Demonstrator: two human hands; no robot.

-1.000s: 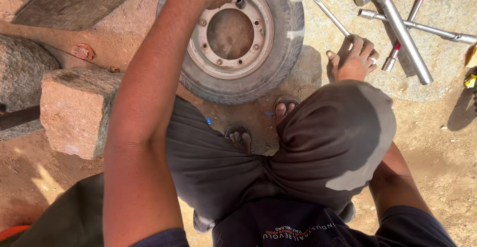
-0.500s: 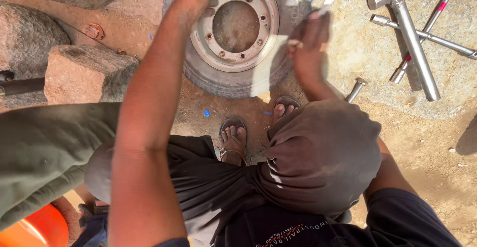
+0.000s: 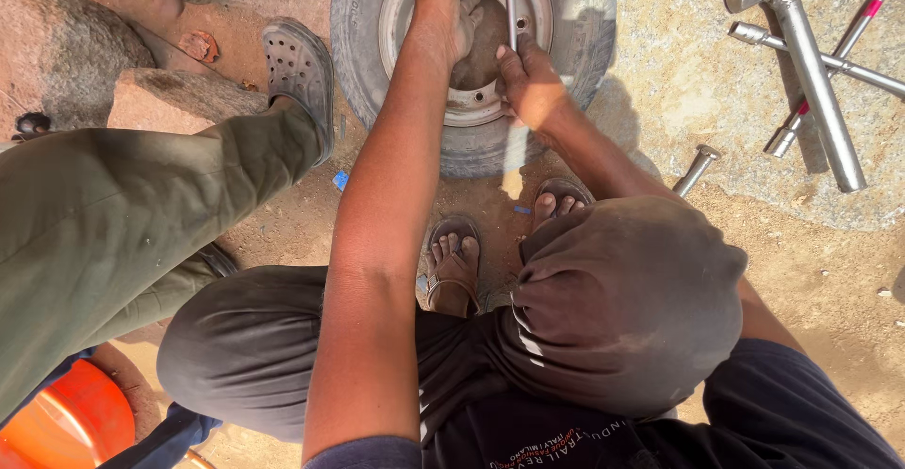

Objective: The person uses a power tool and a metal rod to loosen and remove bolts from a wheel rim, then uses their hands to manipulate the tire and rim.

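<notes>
The wheel (image 3: 471,54), lying flat on the dirt ground (image 3: 283,214) ahead of the sandalled feet, is being pressed at its metal hub by the left hand (image 3: 443,16), fingers spread flat and holding nothing. A thin metal rod (image 3: 510,2) is being gripped upright by the right hand (image 3: 528,78), its grip closed around it at the hub's edge.

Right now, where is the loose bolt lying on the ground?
In the head view the loose bolt lies on the dirt right of the tyre, just beyond the right forearm, with the metal wrenches farther right.
</notes>
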